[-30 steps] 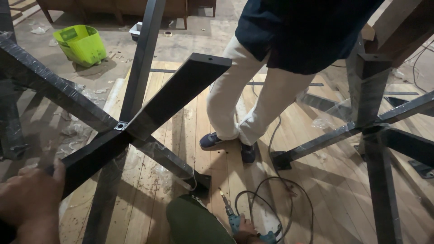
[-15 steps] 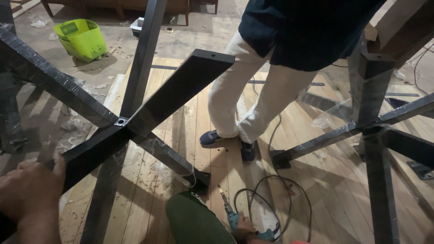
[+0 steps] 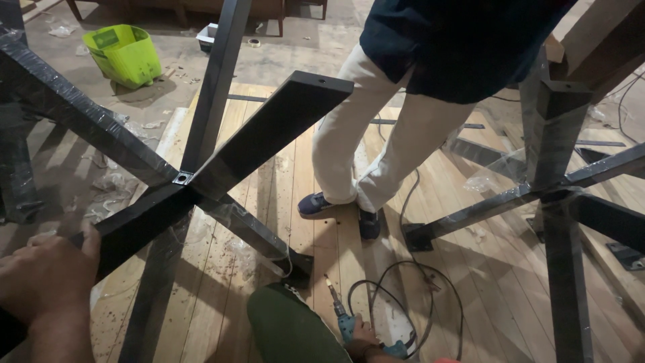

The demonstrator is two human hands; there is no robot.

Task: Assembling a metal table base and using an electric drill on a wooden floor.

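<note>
My left hand [image 3: 47, 282] grips the lower left arm of a black metal cross frame [image 3: 269, 134], whose bars meet at a bolted centre joint [image 3: 183, 178]. The frame's foot [image 3: 299, 262] rests on a light wooden panel [image 3: 497, 275]. At the bottom edge, my right hand [image 3: 366, 336] holds a blue power drill [image 3: 341, 321] with its bit pointing up and left, close to that foot. A black cable [image 3: 430, 296] loops away from the drill. My green-trousered knee [image 3: 289, 329] sits between the two hands.
Another person in pale trousers [image 3: 349, 148] and blue shoes stands on the wooden panel just beyond the frame. A second black cross frame [image 3: 557, 188] stands at the right. A green bucket [image 3: 121, 54] and plastic wrap scraps lie on the floor at far left.
The view has drifted slightly downward and left. My left hand stays on the frame arm, and the drill stays in my right hand, little moved.
</note>
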